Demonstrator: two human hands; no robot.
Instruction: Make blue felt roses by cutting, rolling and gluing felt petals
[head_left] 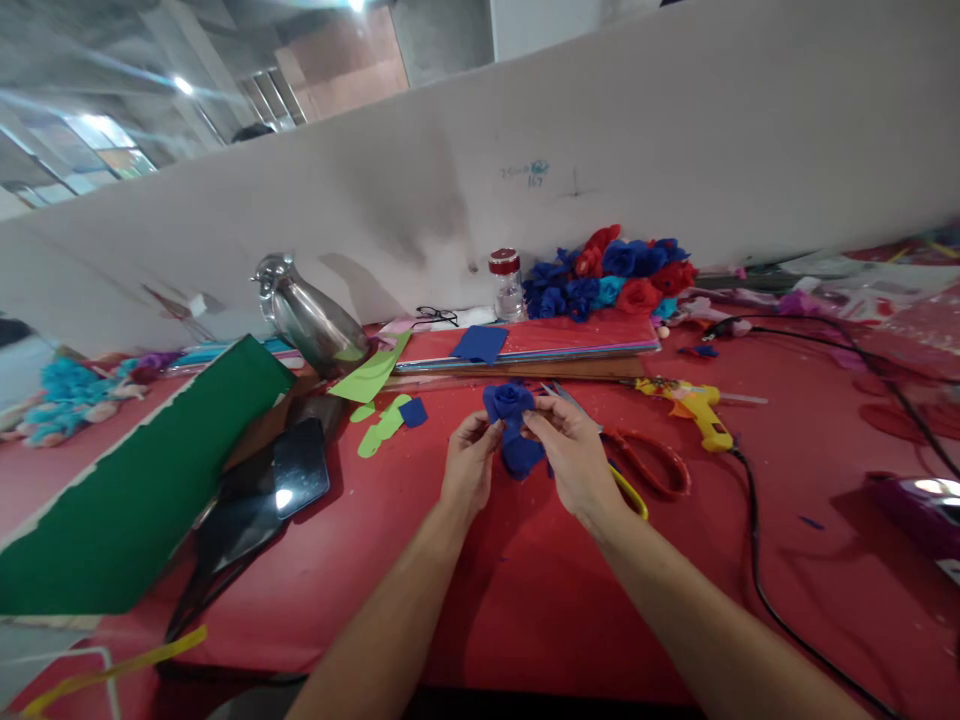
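Observation:
Between my two hands, above the red table, is a blue paper flower (510, 398) with a rolled, rose-like centre. My left hand (472, 455) pinches its left edge with thumb and fingers. On the other side my right hand (566, 445) grips the flower's right edge. Blue paper pieces (523, 455) show just below the flower; whether they are joined to it I cannot tell. Scissors with red handles (652, 465) lie beside my right hand, partly covered by it. A yellow handle (628, 490) sticks out from under that same hand.
A yellow glue gun (694, 408) with a black cord lies to the right. Green paper cutouts (382, 425), a phone (301, 467) and a green board (150, 480) are on the left. Behind stand a steel jug (311, 315), a glass jar (508, 285) and finished paper flowers (611, 270).

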